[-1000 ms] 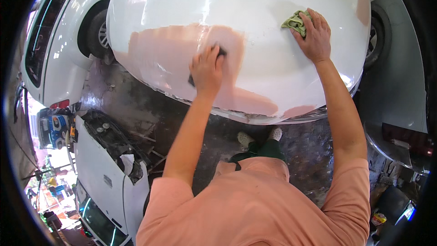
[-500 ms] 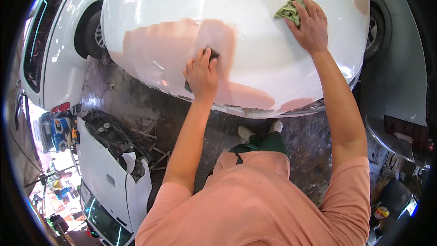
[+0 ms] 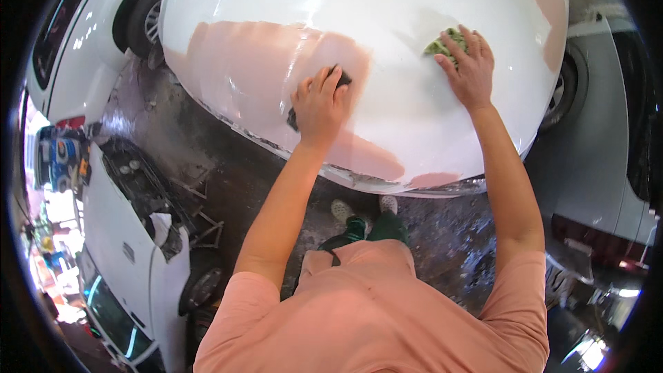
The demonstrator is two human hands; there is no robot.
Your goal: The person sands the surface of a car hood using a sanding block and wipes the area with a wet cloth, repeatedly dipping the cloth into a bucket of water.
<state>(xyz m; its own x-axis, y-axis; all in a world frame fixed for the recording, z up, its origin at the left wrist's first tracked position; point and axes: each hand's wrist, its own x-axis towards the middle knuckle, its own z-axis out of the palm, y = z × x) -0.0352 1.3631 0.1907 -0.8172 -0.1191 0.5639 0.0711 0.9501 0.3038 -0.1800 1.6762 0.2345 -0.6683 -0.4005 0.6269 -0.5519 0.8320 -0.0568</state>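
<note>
A white car hood [image 3: 394,0] with a matte pinkish-beige patch [image 3: 235,55] lies before me. My left hand [image 3: 319,109] is closed around a dark sanding block [image 3: 343,78], pressing it on the patch near its right edge. The block's ends show on either side of my fingers; its underside is hidden. Farther right, my right hand [image 3: 471,72] rests over a crumpled green cloth [image 3: 439,47] on glossy white paint. Its fingers are bent over the cloth, which is partly covered by them.
Smaller beige patches [image 3: 373,155] run along the hood's near edge. A white vehicle [image 3: 86,48] stands at the left, and a white car with its engine bay exposed [image 3: 121,228] is at the lower left. A grey vehicle [image 3: 587,138] stands at the right. Dark, stained floor [image 3: 442,235] lies below.
The whole view has turned and shifted. My left hand has slid the block slightly right and away from me on the patch. My right hand now covers more of the cloth.
</note>
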